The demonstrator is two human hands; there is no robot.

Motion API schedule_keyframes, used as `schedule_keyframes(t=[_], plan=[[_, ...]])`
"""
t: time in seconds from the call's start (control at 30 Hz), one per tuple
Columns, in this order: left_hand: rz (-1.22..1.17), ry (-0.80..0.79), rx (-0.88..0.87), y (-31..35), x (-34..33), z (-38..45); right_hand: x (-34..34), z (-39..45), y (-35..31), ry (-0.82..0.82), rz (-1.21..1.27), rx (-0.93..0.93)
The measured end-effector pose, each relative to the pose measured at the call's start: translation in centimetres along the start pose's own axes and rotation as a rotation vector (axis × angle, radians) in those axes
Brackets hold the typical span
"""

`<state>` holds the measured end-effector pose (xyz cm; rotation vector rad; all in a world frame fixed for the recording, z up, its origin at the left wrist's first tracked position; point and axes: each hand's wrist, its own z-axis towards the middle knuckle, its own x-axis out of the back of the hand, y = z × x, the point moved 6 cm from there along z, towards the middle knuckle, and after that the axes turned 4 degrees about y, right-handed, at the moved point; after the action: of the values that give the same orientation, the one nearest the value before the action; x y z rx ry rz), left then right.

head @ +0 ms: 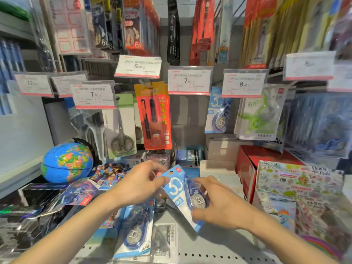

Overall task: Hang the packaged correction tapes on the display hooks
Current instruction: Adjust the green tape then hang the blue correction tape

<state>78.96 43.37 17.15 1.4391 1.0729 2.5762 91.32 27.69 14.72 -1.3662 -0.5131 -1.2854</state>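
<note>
Both hands grip one blue correction tape pack [179, 189]: left hand [140, 184] pinches top corner, right hand [219, 204] covers lower edge. Hooks hidden behind price tags [189, 80]; pic blurry.

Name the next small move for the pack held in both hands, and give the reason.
Probably lift the held pack up toward the hook under the 7.90 tag, where a matching blue pack already hangs. Both the left hand and right hand grip it low over the shelf, tilted, so it likely needs straightening first. Another pack waits on the shelf.
</note>
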Motion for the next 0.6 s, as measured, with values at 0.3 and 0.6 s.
schedule_keyframes(t=[0.3,0.6], plan=[[0.086,0.218,-0.414,9.2,0.1,4.0,7.5,-1.5,3.2,0.449,-0.04,0.032],[0.413,0.496,-0.822,17.6,1.6,5.0,12.6,-2.6,6.5,0.76,0.009,-0.038]])
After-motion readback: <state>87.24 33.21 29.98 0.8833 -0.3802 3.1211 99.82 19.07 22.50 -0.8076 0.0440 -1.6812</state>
